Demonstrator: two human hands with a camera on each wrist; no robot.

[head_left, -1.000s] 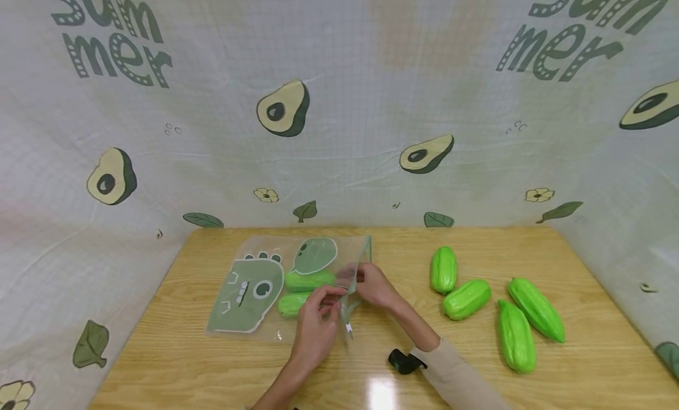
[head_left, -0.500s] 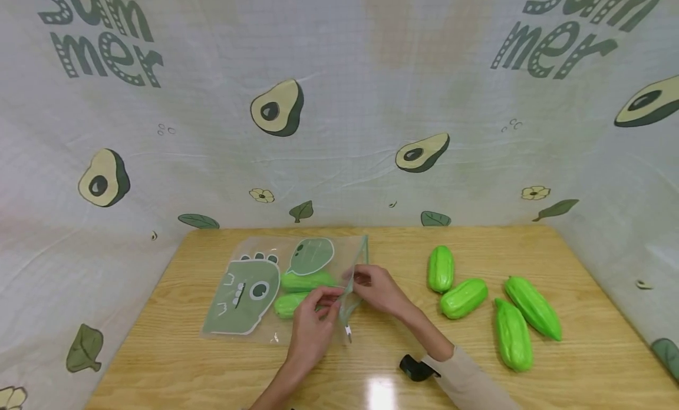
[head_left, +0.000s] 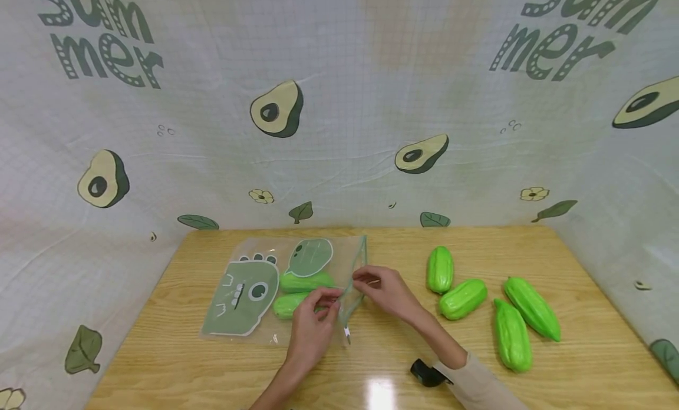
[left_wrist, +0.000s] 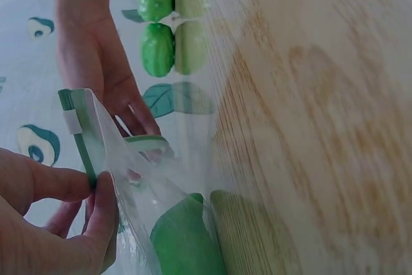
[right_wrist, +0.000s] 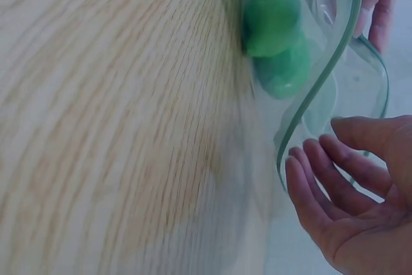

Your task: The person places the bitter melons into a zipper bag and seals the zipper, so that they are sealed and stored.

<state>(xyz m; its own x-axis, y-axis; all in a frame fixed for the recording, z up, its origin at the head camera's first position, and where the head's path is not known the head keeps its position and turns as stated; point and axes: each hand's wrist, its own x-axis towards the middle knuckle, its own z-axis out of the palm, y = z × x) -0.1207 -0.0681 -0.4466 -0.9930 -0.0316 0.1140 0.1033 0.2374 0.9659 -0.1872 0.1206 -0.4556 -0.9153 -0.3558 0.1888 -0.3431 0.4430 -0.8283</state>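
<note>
A clear zip bag [head_left: 345,254] with a green monster print lies on the table, two green ribbed gourds [head_left: 289,305] inside it. My left hand [head_left: 314,327] pinches the rim of the bag's mouth between thumb and forefinger; the left wrist view shows the green zip strip [left_wrist: 82,149] and white slider [left_wrist: 72,122] just above that pinch. At the mouth's right side is my right hand [head_left: 386,289]. In the right wrist view its fingers [right_wrist: 309,188] are loosely bent with nothing between them, close to the green rim. Whether they touch the bag I cannot tell.
To the right lie several loose green gourds: one upright gourd [head_left: 440,270], a slanted gourd [head_left: 463,299] by it, and two pointed gourds [head_left: 532,308] farther right. A patterned cloth [head_left: 339,162] hangs behind the wooden table [head_left: 403,392].
My right hand has drawn out of the bag's mouth toward the right, and its fingers are now outside. The left hand keeps its pinch on the rim. The gourds stay put.
</note>
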